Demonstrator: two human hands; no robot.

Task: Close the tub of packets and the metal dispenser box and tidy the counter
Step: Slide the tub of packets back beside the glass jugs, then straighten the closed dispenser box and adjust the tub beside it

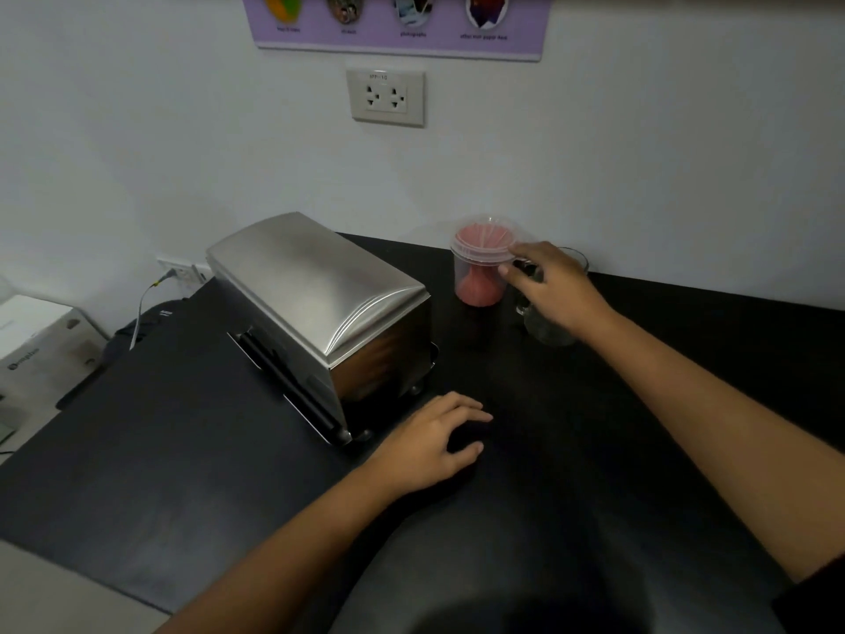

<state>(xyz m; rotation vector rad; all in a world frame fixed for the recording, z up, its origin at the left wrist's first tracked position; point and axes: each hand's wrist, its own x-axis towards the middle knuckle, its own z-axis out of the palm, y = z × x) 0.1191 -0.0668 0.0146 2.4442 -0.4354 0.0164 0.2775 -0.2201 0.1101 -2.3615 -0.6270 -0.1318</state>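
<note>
A clear plastic tub (480,276) holding pink packets stands at the back of the black counter (183,473), its clear lid (487,240) on top. My right hand (551,290) reaches to the tub's right side, thumb and finger pinching the lid's rim. The metal dispenser box (315,299) sits left of the tub with its curved lid down. My left hand (434,443) rests on the counter in front of the box's right end, fingers curled over a dark spot; whether it holds anything cannot be told.
A clear glass (555,322) stands just right of the tub, partly behind my right hand. A white box (41,340) and a cable (146,304) plugged into a low wall socket lie off the counter's left end. A double wall socket (386,98) is above.
</note>
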